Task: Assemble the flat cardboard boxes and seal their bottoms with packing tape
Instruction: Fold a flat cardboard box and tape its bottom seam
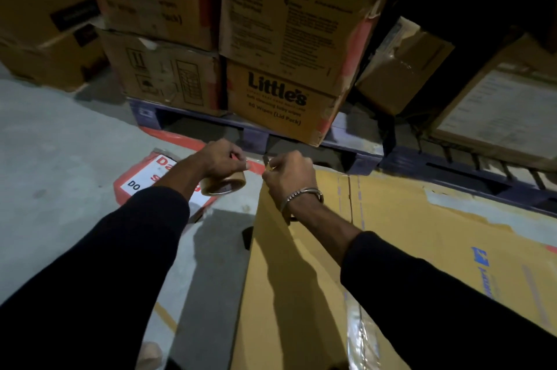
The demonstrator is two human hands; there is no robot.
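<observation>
A large brown cardboard box (391,249) stands in front of me, its top face running from the lower middle to the right. My left hand (221,160) grips a roll of brown packing tape (224,184) held just left of the box's far left corner. My right hand (287,173), with a metal bracelet on the wrist, is curled at that same corner and seems to pinch the tape's loose end, though the strip itself is hard to make out. An older strip of clear tape shines along the box's seam near the bottom.
Stacked "Little's" cartons (280,92) sit on a blue pallet (346,143) straight ahead. A red and white printed sign (150,173) lies on the grey concrete floor (60,143) to the left. More boxes fill the right side (497,116).
</observation>
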